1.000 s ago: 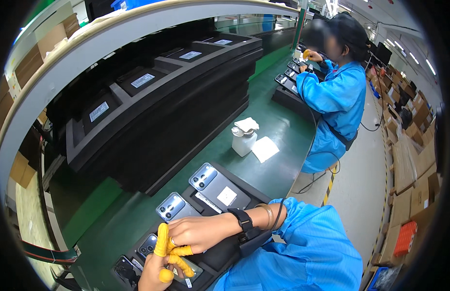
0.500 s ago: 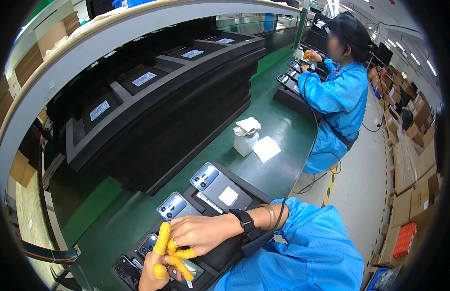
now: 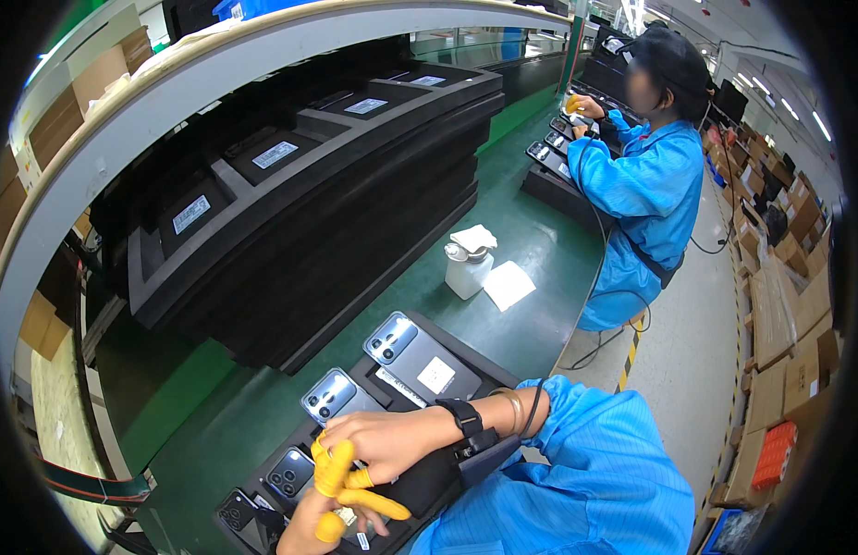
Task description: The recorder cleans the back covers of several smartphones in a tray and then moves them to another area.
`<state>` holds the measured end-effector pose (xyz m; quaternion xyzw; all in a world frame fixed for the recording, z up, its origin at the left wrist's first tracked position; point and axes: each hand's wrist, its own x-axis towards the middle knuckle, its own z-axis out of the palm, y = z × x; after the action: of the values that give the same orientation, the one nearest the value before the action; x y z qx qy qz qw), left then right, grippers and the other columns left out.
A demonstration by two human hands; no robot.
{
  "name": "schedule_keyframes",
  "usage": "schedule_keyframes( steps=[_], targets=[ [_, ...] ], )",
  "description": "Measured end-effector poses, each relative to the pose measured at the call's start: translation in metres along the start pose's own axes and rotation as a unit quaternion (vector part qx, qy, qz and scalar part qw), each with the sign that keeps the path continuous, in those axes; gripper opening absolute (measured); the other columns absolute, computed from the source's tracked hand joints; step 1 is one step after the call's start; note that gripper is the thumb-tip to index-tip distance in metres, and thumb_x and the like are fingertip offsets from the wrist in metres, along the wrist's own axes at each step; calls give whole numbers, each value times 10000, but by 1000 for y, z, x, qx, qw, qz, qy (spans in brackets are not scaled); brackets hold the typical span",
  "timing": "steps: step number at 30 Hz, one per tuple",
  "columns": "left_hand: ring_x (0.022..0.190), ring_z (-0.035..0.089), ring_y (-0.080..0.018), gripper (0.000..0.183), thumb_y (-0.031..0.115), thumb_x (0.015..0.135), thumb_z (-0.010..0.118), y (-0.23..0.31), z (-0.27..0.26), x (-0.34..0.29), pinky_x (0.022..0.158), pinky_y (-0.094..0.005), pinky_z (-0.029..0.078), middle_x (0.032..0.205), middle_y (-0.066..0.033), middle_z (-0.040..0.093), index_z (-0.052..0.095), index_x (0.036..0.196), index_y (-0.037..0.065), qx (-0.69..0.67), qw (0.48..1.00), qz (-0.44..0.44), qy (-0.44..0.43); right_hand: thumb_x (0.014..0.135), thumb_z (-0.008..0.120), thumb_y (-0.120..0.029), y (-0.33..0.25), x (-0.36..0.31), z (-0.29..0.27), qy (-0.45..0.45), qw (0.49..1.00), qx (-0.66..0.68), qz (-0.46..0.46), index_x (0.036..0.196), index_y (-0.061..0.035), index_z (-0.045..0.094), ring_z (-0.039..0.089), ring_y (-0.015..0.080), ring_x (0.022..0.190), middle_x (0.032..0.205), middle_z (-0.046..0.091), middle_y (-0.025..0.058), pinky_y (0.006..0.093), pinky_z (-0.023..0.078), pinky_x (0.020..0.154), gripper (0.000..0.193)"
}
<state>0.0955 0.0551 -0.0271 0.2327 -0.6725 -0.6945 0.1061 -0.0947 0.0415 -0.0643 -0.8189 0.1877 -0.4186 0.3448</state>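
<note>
My right hand (image 3: 383, 442) reaches across the near black foam tray (image 3: 366, 372), its yellow-capped fingers bent down against my left hand (image 3: 313, 520). Both hands look closed around something small; a pale bit shows between the fingers, but its kind is hidden. On the left hand, one yellow-capped finger stretches to the right and the bare fingers curl below. Blue-grey phones lie camera side up in the tray: one with a white label (image 3: 436, 374), another (image 3: 341, 396) just beyond my knuckles. A darker phone (image 3: 288, 476) and a black phone (image 3: 239, 511) lie left of my hands.
A tall stack of black foam trays (image 3: 327, 162) holds labelled dark items. A white bottle (image 3: 468, 275) with a cloth on top stands beside a white sheet (image 3: 509, 285) on the green table. A co-worker in blue (image 3: 637, 176) handles phones at the far right.
My left hand has moved slightly right, and its yellow-capped finger now stretches rightward. More of the darker phone shows beside it. The phone surface seen under my fingers is no longer visible there.
</note>
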Motion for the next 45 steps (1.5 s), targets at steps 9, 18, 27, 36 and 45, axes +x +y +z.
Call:
schedule_keyframes(
  steps=[9, 18, 27, 36, 45],
  targets=[
    [996, 562, -172, 784, 569, 939, 346, -16, -11, 17, 845, -300, 425, 1192, -150, 567, 8, 1489, 125, 150, 869, 232, 411, 860, 629, -173, -4, 3, -6, 60, 984, -86, 142, 963, 19, 578, 592, 321, 769, 890, 598, 150, 378, 482, 684, 224],
    [1299, 350, -353, 943, 443, 910, 517, -41, 1, 22, 1070, -427, 254, 1498, -263, 143, -142, 1442, 29, 165, 933, 207, 244, 765, 644, -131, 2, -4, 19, 88, 977, -171, 95, 702, 11, 545, 576, 328, 692, 734, 580, 143, 404, 478, 624, 184],
    [1291, 359, -312, 883, 453, 927, 474, -42, 5, 12, 1058, -378, 282, 1497, -206, 143, -83, 1452, 12, 202, 948, 93, 228, 700, 672, -160, 1, -4, 17, 91, 960, -262, 46, 684, -10, 556, 585, 297, 662, 691, 578, 124, 364, 476, 613, 190],
    [1215, 432, -327, 710, 314, 926, 502, -46, 14, 13, 1020, -373, 321, 1342, -215, 385, 128, 1409, -47, 231, 924, 131, 275, 667, 671, -151, 2, -4, 22, 118, 963, -237, 43, 642, -13, 537, 564, 295, 608, 643, 551, 117, 368, 461, 579, 194],
    [1296, 347, -323, 798, 340, 937, 494, -42, 6, 6, 1049, -360, 287, 1454, -221, 224, -3, 1445, -22, 209, 961, 18, 177, 659, 666, -135, 3, -8, 19, 80, 962, -257, 41, 603, -25, 499, 555, 307, 592, 630, 538, 118, 378, 448, 561, 207]
  ],
)
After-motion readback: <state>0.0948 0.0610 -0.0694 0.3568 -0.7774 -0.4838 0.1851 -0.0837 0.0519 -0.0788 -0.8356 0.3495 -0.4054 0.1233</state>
